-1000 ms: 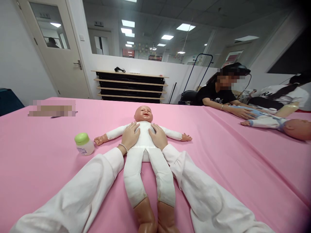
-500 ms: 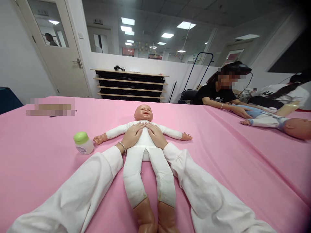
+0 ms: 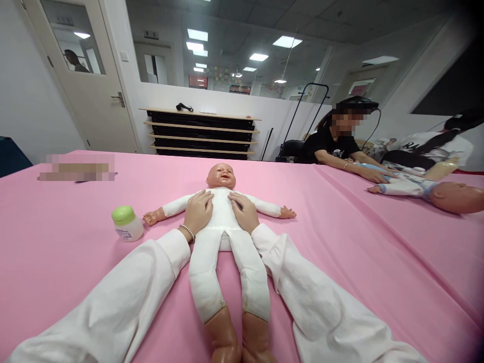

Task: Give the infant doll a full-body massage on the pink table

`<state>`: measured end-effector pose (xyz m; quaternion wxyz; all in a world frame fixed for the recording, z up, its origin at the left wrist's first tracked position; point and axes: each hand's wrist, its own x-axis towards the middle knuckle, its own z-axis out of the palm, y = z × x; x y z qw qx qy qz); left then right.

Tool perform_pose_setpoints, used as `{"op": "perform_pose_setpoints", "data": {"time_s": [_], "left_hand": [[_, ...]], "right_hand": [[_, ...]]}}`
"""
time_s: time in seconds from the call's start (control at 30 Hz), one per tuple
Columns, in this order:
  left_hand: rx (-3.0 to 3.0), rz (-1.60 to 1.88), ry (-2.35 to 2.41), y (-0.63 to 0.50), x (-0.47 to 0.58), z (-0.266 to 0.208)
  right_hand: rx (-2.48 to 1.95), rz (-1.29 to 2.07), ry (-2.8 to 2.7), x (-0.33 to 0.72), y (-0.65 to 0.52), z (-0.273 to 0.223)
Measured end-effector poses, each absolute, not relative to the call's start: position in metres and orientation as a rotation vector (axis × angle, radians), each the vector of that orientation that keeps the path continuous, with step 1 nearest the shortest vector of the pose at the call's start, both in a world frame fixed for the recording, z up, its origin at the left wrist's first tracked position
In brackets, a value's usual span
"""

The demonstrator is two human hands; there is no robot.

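The baby doll [image 3: 223, 214] lies face up at the middle of the pink-covered table [image 3: 333, 272], head far, feet near. Its white cloth body has outspread arms; head, hands and feet are shiny tan, the mouth parted, reddish. The left hand [image 3: 199, 209] and right hand [image 3: 244, 210] rest flat on its chest, fingers extended, gripping nothing.

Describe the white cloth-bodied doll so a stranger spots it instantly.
Find the wide pink tablecloth. At picture centre, the white cloth-bodied doll lies face up, the person's bare left hand and right hand on its torso. Unlike the other doll, in blue-and-white clothing at far right, its body is plain white.
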<state>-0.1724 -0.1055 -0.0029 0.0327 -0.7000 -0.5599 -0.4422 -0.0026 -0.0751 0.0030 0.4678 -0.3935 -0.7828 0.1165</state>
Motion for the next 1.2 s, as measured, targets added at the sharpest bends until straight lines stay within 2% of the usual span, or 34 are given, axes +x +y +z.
{"op": "perform_pose_setpoints", "data": {"time_s": [0.1,0.23,0.37,0.53,0.7,0.93,1.07,1.2], "left_hand": [[-2.243,-1.399,-1.499,-0.108,-0.174,-0.002],[-2.375,-1.446,-1.403,-0.109,-0.175,-0.002],[-2.508,-1.381,-1.610,-0.106,-0.176,-0.001],[-2.474,-1.243,-1.949,-0.102,-0.176,-0.002],[-2.241,-1.326,-1.961,-0.104,-0.173,-0.004],[-2.187,-1.365,-1.625,-0.113,-0.171,0.002],[-2.278,-1.409,-1.432,-0.117,-0.170,0.004],[-2.338,-1.468,-1.355,-0.117,-0.170,0.003]], "right_hand": [[-0.754,0.322,-2.029,-0.001,-0.078,0.005],[-0.729,0.377,-2.066,0.000,-0.077,0.006],[-0.805,0.422,-2.100,-0.001,-0.072,0.005],[-1.141,0.427,-2.035,-0.004,-0.070,0.005],[-1.276,0.408,-1.923,-0.004,-0.072,0.005],[-0.961,0.267,-1.933,-0.001,-0.081,0.006],[-0.751,0.304,-2.077,0.000,-0.084,0.008],[-0.734,0.388,-2.128,0.000,-0.083,0.009]]}}
